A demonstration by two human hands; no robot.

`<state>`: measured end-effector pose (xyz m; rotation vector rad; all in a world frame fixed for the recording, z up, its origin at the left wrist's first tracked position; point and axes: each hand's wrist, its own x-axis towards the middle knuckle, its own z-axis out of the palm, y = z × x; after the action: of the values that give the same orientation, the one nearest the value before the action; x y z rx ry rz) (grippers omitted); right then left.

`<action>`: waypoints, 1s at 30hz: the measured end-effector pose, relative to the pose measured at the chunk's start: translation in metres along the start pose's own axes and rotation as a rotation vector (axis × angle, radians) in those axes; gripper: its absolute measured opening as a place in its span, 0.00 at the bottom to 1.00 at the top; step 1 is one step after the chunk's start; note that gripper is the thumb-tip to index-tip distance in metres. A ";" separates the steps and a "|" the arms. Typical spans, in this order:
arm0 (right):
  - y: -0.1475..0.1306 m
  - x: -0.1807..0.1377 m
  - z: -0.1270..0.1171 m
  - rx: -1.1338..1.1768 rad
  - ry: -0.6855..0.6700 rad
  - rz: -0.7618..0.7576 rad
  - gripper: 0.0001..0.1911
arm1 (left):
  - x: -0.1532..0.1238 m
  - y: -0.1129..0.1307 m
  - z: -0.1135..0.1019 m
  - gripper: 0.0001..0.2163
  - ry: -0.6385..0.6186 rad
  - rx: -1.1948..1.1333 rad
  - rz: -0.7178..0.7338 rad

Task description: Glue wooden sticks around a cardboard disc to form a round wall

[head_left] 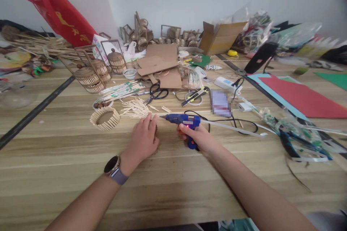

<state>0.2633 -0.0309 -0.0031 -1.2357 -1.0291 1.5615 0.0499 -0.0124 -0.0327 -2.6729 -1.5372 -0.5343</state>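
Observation:
My right hand (199,135) is closed round the handle of a blue glue gun (180,119), with a red light glowing on its side. A clear glue stick (233,128) juts from the gun's back. Its nozzle points left, close to the fingertips of my left hand (143,137). That hand is curled palm down over something low on the table; only a bit of dark brown edge shows beside the fingers, the rest is hidden. Just beyond lies a pile of short wooden sticks (135,107). Left of it stands a small round basket (105,119) walled with such sticks.
Behind are black scissors (158,94), a yellow-black utility knife (195,95), a blurred-out phone (221,103) and cardboard sheets (159,61). The glue gun's black cable (251,124) loops rightward. Finished lidded baskets (89,78) stand at left, red paper (303,95) at right.

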 end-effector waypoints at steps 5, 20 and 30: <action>-0.001 0.001 -0.001 0.049 0.013 0.029 0.30 | -0.003 -0.010 0.000 0.34 -0.004 0.005 0.068; 0.004 0.004 -0.002 0.015 0.007 0.030 0.29 | -0.014 -0.022 -0.001 0.35 0.089 -0.048 0.104; 0.003 0.003 -0.003 0.002 0.005 0.051 0.28 | -0.015 -0.020 -0.004 0.34 0.099 -0.018 0.124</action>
<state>0.2651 -0.0284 -0.0073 -1.2733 -0.9993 1.5972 0.0248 -0.0155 -0.0367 -2.6879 -1.3376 -0.6661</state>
